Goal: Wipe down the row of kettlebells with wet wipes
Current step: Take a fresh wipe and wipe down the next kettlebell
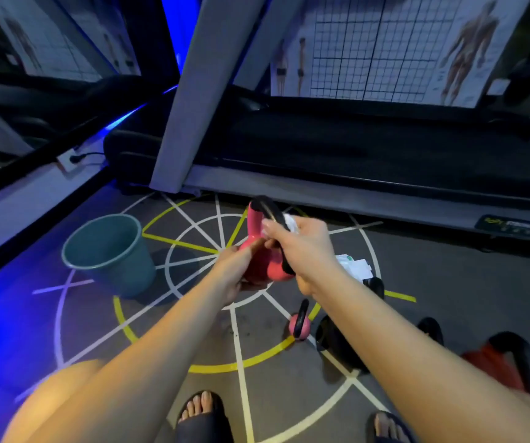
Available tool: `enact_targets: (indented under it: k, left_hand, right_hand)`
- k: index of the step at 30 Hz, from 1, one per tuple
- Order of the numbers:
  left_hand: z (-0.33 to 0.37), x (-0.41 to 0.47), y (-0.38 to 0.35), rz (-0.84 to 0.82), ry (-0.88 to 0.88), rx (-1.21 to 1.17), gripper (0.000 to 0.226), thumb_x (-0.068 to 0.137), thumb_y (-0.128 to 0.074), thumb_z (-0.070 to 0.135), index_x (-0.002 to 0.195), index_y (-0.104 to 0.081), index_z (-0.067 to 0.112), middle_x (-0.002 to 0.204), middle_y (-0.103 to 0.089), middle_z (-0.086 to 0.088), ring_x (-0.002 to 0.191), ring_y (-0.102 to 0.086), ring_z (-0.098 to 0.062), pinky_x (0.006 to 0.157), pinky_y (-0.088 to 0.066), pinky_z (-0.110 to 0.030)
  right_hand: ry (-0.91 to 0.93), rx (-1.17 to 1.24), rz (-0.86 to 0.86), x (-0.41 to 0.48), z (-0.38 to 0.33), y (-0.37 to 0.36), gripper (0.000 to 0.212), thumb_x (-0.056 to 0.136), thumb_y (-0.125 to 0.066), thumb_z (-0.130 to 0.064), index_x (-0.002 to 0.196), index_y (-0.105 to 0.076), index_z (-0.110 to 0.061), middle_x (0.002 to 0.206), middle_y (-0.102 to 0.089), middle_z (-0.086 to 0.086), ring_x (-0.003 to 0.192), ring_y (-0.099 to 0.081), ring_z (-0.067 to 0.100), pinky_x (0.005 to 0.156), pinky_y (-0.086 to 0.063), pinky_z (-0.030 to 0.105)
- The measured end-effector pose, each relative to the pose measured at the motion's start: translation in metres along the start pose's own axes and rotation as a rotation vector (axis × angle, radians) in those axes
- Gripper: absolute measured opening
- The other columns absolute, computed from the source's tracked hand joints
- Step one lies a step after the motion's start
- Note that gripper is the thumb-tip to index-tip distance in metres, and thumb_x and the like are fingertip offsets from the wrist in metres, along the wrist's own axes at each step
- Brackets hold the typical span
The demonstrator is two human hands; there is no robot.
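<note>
Work position: the pink kettlebell (259, 254) is lifted off the floor (289, 410), over the centre of the painted circle and spoke lines.

Grip: the left hand (235, 276) cups and grips the bell's body from the near left side. The right hand (303, 247) is closed round the black handle with a wet wipe (291, 222) bunched under its fingers.

Clearances: a teal bucket (110, 251) stands upright to the left, apart from the raised bell, with bare floor between them. The treadmill (353, 199) rail bounds the far side, just beyond the bell. On the near right floor sit a small pink kettlebell (298, 326) and, just beside it, a black kettlebell (330, 338). A red kettlebell (487, 366) lies further right. The wipe pack (354, 265) lies on the floor to the right of the hands.

Obstructed items: most of the wipe is hidden inside the right hand. The right forearm covers part of the black kettlebell and the pack. The red kettlebell is blurred, so its shape is hard to make out.
</note>
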State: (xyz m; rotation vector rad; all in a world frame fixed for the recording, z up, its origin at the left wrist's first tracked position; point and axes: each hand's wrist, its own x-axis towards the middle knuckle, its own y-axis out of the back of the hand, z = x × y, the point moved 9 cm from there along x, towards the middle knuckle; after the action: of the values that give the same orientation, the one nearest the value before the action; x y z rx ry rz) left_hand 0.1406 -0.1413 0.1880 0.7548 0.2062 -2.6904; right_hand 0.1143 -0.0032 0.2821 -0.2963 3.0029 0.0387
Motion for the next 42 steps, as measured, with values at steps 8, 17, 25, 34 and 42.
enact_targets:
  k: [8,17,25,34,42]
  left_hand:
    - [-0.148,0.028,0.058,0.164,0.311,-0.158,0.043,0.097,-0.045,0.051,0.098,-0.069,0.015,0.09,-0.073,-0.009,0.083,-0.064,-0.028,0.085,-0.051,-0.036]
    - [-0.281,0.062,0.065,0.003,0.474,-0.062,0.062,0.088,-0.06,0.07,0.119,-0.07,0.017,0.108,-0.075,-0.001,0.086,-0.071,-0.008,0.064,-0.055,-0.023]
    - [-0.305,0.072,0.058,-0.024,0.414,0.092,0.041,0.097,-0.063,0.047,0.122,-0.07,0.015,0.114,-0.073,-0.004,0.084,-0.064,-0.005,0.069,-0.048,-0.027]
    - [-0.295,0.069,0.055,-0.051,0.259,0.39,0.022,0.092,-0.063,0.033,0.101,-0.078,0.02,0.097,-0.074,0.003,0.089,-0.063,-0.01,0.077,-0.046,-0.026]
    - [-0.298,0.084,0.041,0.144,0.099,0.562,0.041,0.101,-0.048,0.054,0.115,-0.064,0.019,0.099,-0.065,0.002,0.097,-0.059,-0.021,0.078,-0.039,-0.033]
  right_hand:
    - [-0.313,-0.14,-0.042,-0.014,0.17,-0.05,0.021,0.091,-0.073,-0.02,0.086,-0.07,0.0,0.064,-0.065,0.004,0.05,-0.056,0.011,0.048,-0.043,0.024]
    - [-0.602,-0.179,-0.086,-0.048,0.365,-0.061,0.01,0.095,-0.068,-0.023,0.094,-0.075,-0.017,0.078,-0.076,0.004,0.075,-0.075,0.021,0.067,-0.063,0.044]
    - [-0.651,-0.031,-0.288,-0.049,0.401,-0.038,0.029,0.106,-0.05,-0.028,0.115,-0.073,-0.013,0.105,-0.076,0.014,0.103,-0.072,0.034,0.095,-0.055,0.052]
    - [-0.329,-0.51,-0.415,-0.04,0.397,0.006,0.019,0.1,-0.06,-0.014,0.103,-0.078,-0.006,0.112,-0.064,-0.002,0.105,-0.059,0.01,0.088,-0.041,0.016]
    - [-0.238,-0.848,-0.439,-0.071,0.434,-0.015,0.03,0.093,-0.065,-0.025,0.068,-0.064,-0.008,0.075,-0.063,0.005,0.083,-0.054,0.025,0.086,-0.045,0.033]
